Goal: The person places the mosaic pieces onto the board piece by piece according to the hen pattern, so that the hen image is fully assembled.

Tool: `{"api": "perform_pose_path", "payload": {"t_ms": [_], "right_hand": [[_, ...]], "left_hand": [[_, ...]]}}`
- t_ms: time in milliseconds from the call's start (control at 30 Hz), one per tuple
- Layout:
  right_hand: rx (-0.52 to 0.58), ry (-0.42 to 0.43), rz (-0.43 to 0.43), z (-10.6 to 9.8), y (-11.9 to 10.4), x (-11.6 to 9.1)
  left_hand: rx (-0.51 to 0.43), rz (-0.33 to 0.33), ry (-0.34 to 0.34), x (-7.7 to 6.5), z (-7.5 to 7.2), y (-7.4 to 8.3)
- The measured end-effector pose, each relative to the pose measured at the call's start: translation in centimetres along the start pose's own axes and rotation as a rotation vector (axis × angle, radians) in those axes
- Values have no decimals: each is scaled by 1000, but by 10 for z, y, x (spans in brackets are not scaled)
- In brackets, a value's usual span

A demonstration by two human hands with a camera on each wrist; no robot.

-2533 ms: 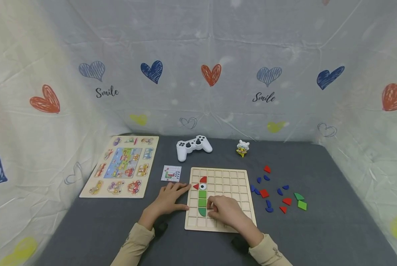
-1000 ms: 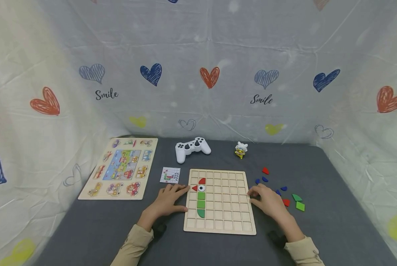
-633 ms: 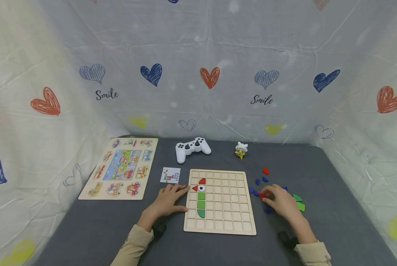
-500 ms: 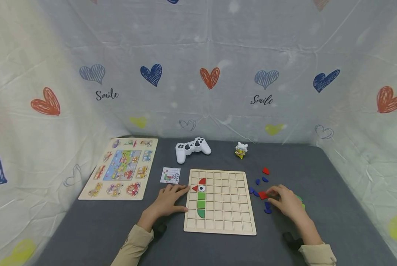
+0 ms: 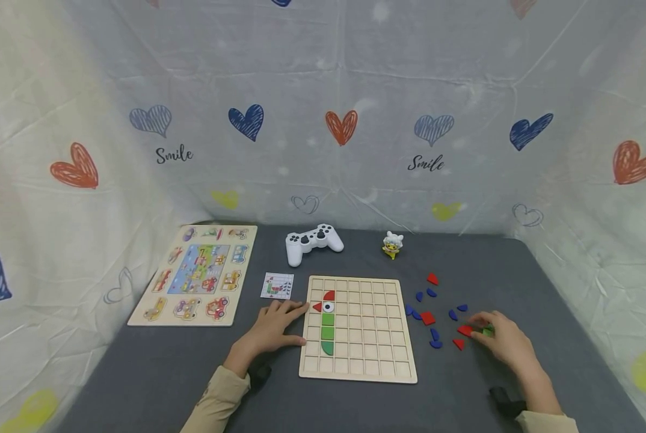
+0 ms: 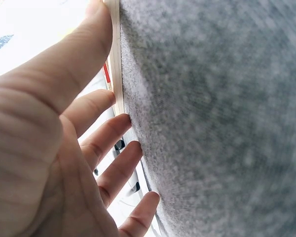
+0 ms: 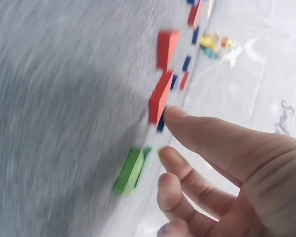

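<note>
My left hand [image 5: 271, 328] rests at the left edge of the wooden grid board [image 5: 374, 331], its fingertips and thumb touching the rim in the left wrist view. A column of pieces lies in the board: a red quarter-round [image 5: 329, 295], a red triangle [image 5: 317, 307], an eye piece [image 5: 328, 307], green squares [image 5: 327, 332] and a green quarter-round [image 5: 327, 347]. To the right, my right hand [image 5: 507, 343] hovers over the green pieces. Its thumb is close to a red piece [image 7: 161, 98]; a light green block [image 7: 130, 172] lies below the fingers. Nothing is held.
Loose blue pieces [image 5: 435, 344], a red square [image 5: 427, 318] and red pieces [image 5: 433, 278] lie right of the board. Behind are a pattern card [image 5: 277, 285], a white game controller [image 5: 313, 242] and a small figurine [image 5: 392, 244]. A picture puzzle [image 5: 198, 273] lies at left.
My right hand has moved from the board to the right, past the red square, to the green pieces. My left hand has stayed at the board's left edge.
</note>
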State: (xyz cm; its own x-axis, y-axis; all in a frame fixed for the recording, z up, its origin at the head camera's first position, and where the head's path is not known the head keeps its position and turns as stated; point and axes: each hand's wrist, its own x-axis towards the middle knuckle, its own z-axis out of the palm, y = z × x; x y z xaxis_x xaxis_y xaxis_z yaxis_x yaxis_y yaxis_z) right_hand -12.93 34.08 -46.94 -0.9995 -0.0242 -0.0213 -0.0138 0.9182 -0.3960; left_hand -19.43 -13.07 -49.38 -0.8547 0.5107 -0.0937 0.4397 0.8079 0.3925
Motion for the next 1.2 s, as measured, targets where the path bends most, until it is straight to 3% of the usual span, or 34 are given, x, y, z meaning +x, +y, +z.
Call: {"api": "perform_pose_path", "payload": {"t_ms": [300, 567, 967, 1200], "right_hand": [[-8, -34, 60, -9, 22, -10], [-18, -43, 62, -10, 28, -11], [1, -43, 38, -8, 24, -15], [32, 11, -4, -4, 6, -17]], "left_hand": [[10, 3, 2, -1, -1, 1], [14, -5, 4, -2, 0, 1], [8, 4, 8, -1, -1, 3], [9, -5, 7, 0, 1, 1]]}}
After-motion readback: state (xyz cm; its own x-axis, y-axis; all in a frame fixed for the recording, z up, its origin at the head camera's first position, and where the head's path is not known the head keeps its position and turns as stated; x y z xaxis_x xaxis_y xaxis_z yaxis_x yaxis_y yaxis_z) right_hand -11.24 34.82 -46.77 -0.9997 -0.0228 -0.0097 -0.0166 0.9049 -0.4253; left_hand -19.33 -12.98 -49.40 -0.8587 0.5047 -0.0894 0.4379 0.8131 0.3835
